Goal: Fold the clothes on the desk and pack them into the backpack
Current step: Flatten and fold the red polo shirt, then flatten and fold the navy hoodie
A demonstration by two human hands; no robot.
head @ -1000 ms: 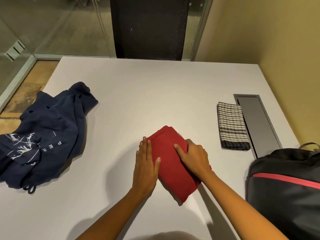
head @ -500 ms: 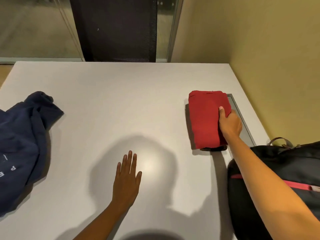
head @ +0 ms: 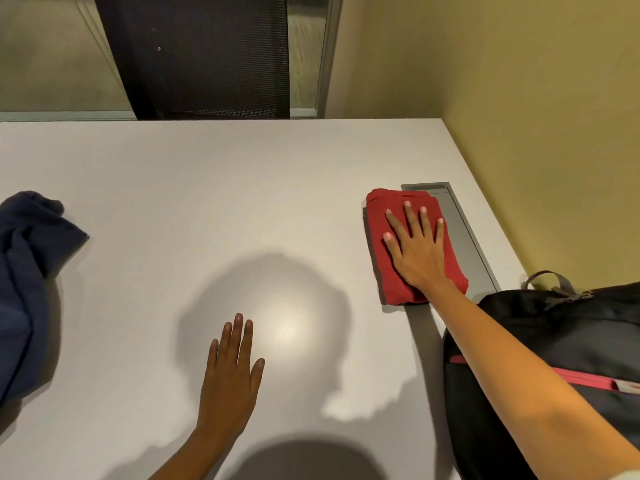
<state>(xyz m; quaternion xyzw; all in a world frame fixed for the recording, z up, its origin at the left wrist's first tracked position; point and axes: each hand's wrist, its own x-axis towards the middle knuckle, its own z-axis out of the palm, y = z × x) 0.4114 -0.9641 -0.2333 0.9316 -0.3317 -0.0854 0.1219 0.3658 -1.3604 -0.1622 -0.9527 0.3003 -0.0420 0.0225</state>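
Observation:
A folded red garment [head: 381, 258] lies at the desk's right side, on top of the checked cloth, which is hidden beneath it. My right hand [head: 417, 245] rests flat on the red garment with fingers spread, pressing rather than gripping. My left hand [head: 231, 372] lies flat and open on the bare white desk [head: 207, 188], holding nothing. A crumpled navy garment [head: 24, 289] sits at the left edge, partly out of frame. The black backpack [head: 561, 341] with a red stripe stands at the near right, under my right forearm.
A grey recessed cable hatch [head: 465, 237] runs along the desk just right of the red garment. A yellow wall [head: 536, 116] borders the desk on the right. A dark mesh chair back [head: 201, 57] stands behind the far edge.
My right hand carried the folded red garment from the desk's middle to the right, onto the checked cloth, then let go and laid itself flat on top. My left hand came off it.

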